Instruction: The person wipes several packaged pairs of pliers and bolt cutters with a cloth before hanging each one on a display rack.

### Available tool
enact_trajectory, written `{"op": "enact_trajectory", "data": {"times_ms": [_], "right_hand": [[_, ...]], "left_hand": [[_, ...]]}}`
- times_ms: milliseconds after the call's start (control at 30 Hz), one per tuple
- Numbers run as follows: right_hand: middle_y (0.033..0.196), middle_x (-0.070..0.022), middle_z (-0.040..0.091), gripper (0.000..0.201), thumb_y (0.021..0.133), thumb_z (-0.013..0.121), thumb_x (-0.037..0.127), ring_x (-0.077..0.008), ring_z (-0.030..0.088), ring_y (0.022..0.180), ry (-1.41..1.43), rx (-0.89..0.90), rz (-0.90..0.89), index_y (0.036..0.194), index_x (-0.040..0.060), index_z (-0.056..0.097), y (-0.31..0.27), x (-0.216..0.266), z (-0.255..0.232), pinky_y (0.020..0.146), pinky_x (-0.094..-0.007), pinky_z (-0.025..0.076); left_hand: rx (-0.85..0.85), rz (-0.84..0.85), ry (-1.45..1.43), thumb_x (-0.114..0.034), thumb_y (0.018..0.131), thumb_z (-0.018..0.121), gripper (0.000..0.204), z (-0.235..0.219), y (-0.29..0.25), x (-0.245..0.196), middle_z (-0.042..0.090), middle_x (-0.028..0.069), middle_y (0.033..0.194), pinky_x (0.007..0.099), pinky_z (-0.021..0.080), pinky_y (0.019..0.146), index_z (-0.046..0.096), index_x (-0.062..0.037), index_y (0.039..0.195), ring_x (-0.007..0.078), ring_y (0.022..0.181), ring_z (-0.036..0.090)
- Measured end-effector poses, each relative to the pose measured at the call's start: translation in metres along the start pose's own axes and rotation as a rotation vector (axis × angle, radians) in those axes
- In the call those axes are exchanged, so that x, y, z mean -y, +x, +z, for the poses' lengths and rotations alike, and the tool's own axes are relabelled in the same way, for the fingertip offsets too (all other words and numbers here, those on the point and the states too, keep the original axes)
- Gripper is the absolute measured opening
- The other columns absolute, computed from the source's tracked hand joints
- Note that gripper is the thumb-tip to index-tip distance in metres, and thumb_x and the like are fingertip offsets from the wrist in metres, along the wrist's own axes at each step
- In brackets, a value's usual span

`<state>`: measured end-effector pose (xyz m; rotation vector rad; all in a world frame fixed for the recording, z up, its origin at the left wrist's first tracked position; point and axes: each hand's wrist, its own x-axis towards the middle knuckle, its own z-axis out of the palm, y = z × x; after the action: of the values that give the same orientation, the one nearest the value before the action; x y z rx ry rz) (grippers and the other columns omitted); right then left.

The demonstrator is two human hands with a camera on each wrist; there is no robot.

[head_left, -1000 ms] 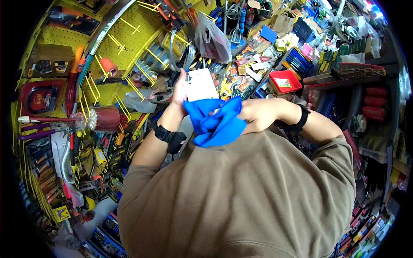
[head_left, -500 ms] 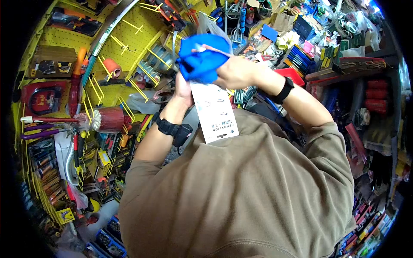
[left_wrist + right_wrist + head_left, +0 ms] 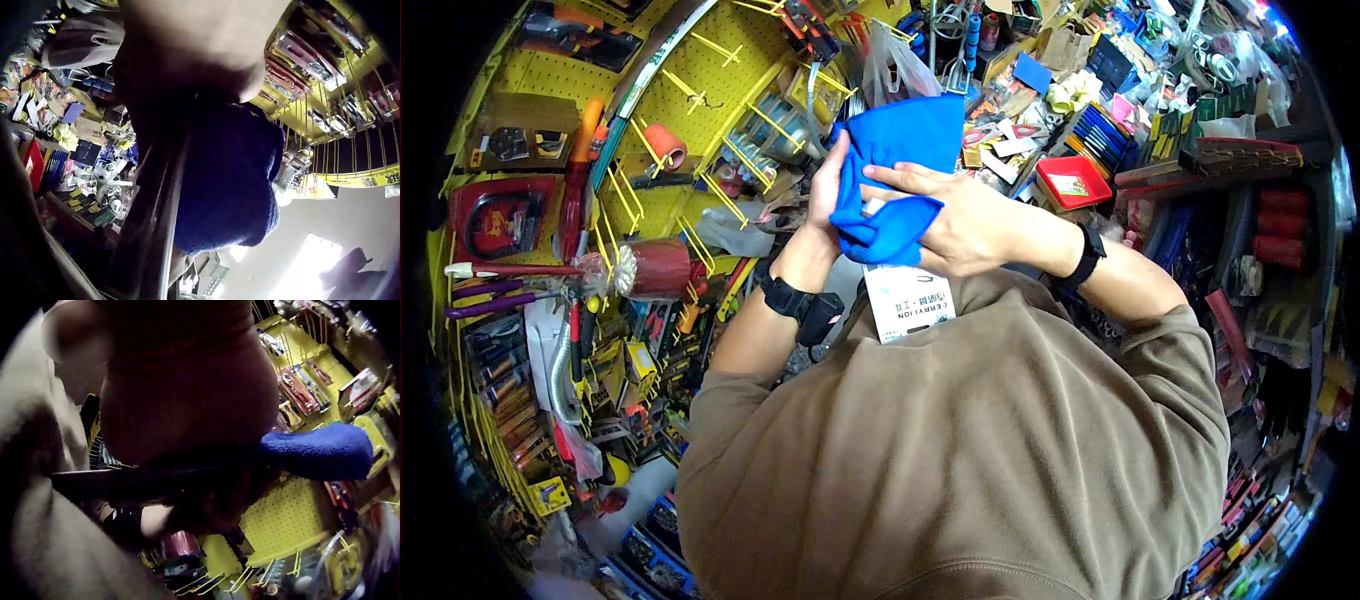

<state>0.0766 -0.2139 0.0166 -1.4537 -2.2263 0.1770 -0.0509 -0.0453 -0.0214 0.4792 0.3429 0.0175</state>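
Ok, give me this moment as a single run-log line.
left hand: holds white packaging card | right hand: fingers flat on blue cloth against card | behind: yellow pegboard

We read "BERRYLION", upside down, on the white card (image 3: pixel 909 301) below the fingers (image 3: pixel 890 178). Smaller print beside it stays illegible to us.

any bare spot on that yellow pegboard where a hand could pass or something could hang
Some: bare yellow pegboard shows between the empty hooks, right of the orange roll. Crowded elsewhere: the counter around the red tray is heaped. Both hands, left hand and right hand, hold the blue cloth.
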Motion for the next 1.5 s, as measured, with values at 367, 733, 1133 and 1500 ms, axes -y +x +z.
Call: {"op": "enact_trajectory", "data": {"times_ms": [367,733,1133,1500], "right_hand": [[0.138,-0.0135,0.055,0.038,0.096,0.053,0.031,-0.0346,0.044,0.134,0.373,0.095,-0.23,0.124,0.0084,0.063,-0.019,0.018,0.011,0.113,-0.053,0.033],[0.096,-0.0167,0.068,0.024,0.095,0.053,0.015,-0.0296,0.066,0.09,0.421,-0.636,0.676,0.109,-0.002,0.062,0.01,-0.038,-0.062,0.083,-0.0368,0.05],[0.125,-0.0317,0.055,0.052,0.084,0.067,0.032,-0.0443,0.055,0.118,0.006,-0.088,-0.068,0.122,-0.0032,0.057,0.026,-0.027,-0.009,0.109,-0.0478,0.039],[0.064,-0.0221,0.058,0.054,0.103,0.046,0.037,-0.0374,0.059,0.066,0.802,0.391,-0.066,0.068,-0.0033,0.058,-0.009,0.0,-0.027,0.074,-0.0476,0.046]], "left_hand": [[-0.225,0.094,0.213,-0.039,0.104,0.046,0.042,-0.039,0.01,0.004,0.068,0.0125,0.113,0.0362,0.051,0.094,0.06,-0.0033,0.121,0.0216,0.102,0.066],[-0.132,0.144,0.18,-0.032,0.103,0.045,0.039,0.001,0.021,-0.026,0.067,0.0154,0.113,0.0404,0.057,0.087,0.056,-0.0014,0.124,0.0265,0.095,0.069],[0.315,0.18,0.108,-0.035,0.105,0.038,0.039,-0.022,0.025,-0.006,0.06,0.0083,0.117,0.0308,0.051,0.093,0.05,-0.0076,0.129,0.0188,0.108,0.059],[-0.149,0.121,0.026,-0.05,0.103,0.04,0.058,-0.025,0.027,-0.008,0.066,0.0138,0.12,0.0415,0.051,0.097,0.056,-0.0013,0.13,0.0265,0.109,0.065]]}}
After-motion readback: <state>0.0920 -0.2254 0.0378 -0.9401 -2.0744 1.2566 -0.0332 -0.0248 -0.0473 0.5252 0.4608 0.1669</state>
